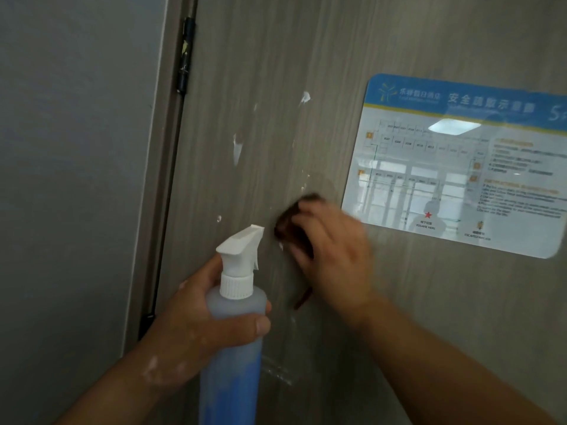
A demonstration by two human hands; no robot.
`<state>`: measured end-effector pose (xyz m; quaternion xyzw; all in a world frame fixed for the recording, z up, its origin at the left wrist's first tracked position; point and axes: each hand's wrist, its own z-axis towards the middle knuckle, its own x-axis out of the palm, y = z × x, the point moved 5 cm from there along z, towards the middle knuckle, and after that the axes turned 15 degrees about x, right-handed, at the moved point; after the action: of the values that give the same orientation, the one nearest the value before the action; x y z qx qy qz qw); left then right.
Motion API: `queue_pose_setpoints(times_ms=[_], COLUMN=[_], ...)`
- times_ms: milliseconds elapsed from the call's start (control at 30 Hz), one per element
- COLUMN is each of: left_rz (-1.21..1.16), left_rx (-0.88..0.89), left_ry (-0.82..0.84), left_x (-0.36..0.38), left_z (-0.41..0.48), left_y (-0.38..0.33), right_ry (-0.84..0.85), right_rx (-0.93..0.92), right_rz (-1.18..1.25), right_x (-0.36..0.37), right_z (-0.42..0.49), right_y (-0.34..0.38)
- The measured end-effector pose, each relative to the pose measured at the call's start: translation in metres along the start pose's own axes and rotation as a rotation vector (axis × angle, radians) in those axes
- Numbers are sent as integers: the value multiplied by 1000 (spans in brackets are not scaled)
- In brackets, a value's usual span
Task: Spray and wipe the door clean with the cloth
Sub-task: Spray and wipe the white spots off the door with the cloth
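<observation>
Upright, spray bottle (234,326) in left hand (196,320), nozzle toward door (276,56).

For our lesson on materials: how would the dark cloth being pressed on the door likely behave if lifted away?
The cloth probably flops: it bunches under the right hand, a tail dangling below. Likely light. Perhaps damp from white foam on the door.

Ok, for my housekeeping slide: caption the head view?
Right hand wipes the foam-spotted door with a dark cloth; left hand holds the spray bottle.
</observation>
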<state>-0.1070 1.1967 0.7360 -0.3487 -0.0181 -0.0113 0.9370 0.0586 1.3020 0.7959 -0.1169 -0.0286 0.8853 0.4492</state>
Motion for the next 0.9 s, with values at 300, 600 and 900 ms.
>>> queue_pose_setpoints(times_ms=[300,600,900], left_rz=[4,-24,-18], left_rx=[-27,-26,-42], left_ry=[-32,-28,-25], left_x=[-17,-6,-14], left_z=[-21,-16,-28], left_y=[4,6,5], right_ry=[136,-37,67], right_rx=[-316,-51,-264], right_rz=[0,45,-5], right_x=[-11,10,-9], right_z=[-65,4,-22], right_y=[-2,11,-5])
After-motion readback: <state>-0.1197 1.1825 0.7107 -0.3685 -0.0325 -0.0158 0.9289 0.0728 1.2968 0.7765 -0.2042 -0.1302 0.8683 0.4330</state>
